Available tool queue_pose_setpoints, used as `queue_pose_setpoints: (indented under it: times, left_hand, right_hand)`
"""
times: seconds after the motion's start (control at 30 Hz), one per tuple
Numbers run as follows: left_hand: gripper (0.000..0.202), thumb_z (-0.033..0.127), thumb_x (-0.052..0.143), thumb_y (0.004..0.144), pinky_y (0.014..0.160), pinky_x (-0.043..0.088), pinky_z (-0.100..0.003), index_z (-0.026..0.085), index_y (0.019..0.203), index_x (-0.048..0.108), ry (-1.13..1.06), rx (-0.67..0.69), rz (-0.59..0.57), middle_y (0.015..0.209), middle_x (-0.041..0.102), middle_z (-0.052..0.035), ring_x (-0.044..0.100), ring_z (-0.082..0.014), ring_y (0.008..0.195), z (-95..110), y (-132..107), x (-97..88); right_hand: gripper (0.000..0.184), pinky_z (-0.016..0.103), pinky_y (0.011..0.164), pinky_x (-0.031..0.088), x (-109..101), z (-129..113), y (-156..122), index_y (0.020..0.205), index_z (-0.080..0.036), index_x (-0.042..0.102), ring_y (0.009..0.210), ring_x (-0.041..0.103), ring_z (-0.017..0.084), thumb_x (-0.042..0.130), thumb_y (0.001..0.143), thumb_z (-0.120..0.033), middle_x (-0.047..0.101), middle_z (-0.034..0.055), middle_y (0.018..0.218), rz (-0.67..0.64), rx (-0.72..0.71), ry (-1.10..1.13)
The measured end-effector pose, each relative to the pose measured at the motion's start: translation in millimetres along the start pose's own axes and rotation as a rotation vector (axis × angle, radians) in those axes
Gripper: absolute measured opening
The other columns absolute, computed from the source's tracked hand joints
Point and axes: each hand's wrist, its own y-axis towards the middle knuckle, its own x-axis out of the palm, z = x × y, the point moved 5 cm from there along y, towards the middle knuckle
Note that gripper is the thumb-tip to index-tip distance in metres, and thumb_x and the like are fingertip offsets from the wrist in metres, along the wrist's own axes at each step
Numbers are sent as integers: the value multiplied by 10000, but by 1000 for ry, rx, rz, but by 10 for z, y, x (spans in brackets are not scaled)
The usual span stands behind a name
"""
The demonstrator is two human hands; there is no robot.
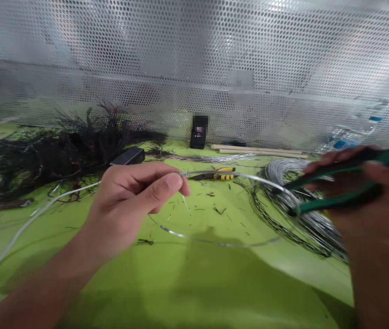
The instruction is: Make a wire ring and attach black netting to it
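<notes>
Between thumb and fingers my left hand (139, 192) pinches a bent silvery wire (245, 175). The wire arcs off to the right and curves back below the hand, close over the table. A white cable (36, 217) runs from behind my left wrist to the lower left edge; whether it joins the wire is hidden. My right hand (362, 192), partly smeared, is closed round green-handled pliers (341, 201). Their handles spread apart, and the pliers' head is blurred or out of view at the right edge. The wire's right end passes near the handle tips.
Coils of silver wire (283, 171) and dark wire (266, 214) lie at the right. Yellow-and-black pliers (225, 174) lie mid-table. A black wire heap (43, 151), a dark box (129, 156), a small black device (198, 137) and sticks (259, 151) stand before a perforated metal panel (180, 55).
</notes>
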Motion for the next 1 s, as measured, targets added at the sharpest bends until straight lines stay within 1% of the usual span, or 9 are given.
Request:
queue_pose_setpoints:
  times: [0.07,0.13,0.17,0.27,0.33,0.5,0.63,0.83,1.0]
  left_hand:
    - [231,373,684,991,397,251,-253,239,850,810,-131,-63,-52,496,359,41,285,-91,442,-29,-6,80]
    - [250,392,686,989,394,215,-255,224,836,791,-289,-151,-122,499,357,52,248,-83,438,-80,-35,205]
    - [257,391,677,994,396,198,-256,219,835,782,-363,-195,-163,500,346,58,232,-80,436,-109,-57,280]
    - [274,379,644,1018,413,186,-254,217,830,762,-555,-293,-286,502,296,75,213,-79,435,-182,-132,501]
    - [283,375,637,1026,424,186,-249,215,823,753,-653,-338,-329,502,285,79,207,-77,439,-215,-171,604]
    - [329,388,680,1006,413,172,-239,188,749,725,-781,-390,-456,495,306,74,213,-62,431,-206,-225,768]
    - [345,393,714,984,407,148,-235,174,717,708,-842,-444,-479,492,304,76,193,-49,422,-219,-252,841]
    - [332,412,727,965,420,116,-236,150,762,720,-998,-582,-480,494,339,78,193,-44,424,-312,-348,928]
    - [344,439,756,932,445,100,-248,140,767,716,-1033,-625,-499,475,319,86,190,-46,425,-330,-400,973]
  right_hand:
    - [104,472,609,586,244,37,-98,999,-279,671,888,755,345,582,953,-311,677,120,939,-44,72,75]
    - [179,479,708,624,492,19,-275,1096,-289,653,989,735,334,637,929,-229,676,105,1044,-36,74,130]
    - [241,485,737,632,624,-3,-371,1126,-289,646,971,733,318,667,899,-211,684,87,1057,-60,65,124]
    - [344,492,787,634,974,-111,-601,1216,-260,631,866,717,268,664,879,-201,703,79,1065,-203,30,88]
    - [416,493,824,621,1101,-210,-676,1243,-244,619,904,701,272,661,833,-187,700,92,1103,-264,-28,51]
    - [515,497,874,582,1134,-359,-677,1236,-247,579,1017,670,299,614,736,-128,666,101,1123,-268,-167,-66]
    - [531,497,878,575,1101,-342,-658,1222,-235,565,1026,658,309,594,703,-127,653,116,1117,-254,-253,-153]
    - [459,422,733,592,1092,-358,-682,1157,-228,559,920,675,284,562,702,-170,666,104,1025,-226,-420,-225]
    - [416,394,655,587,1112,-394,-691,1128,-211,550,855,678,272,552,712,-192,676,117,984,-254,-451,-256]
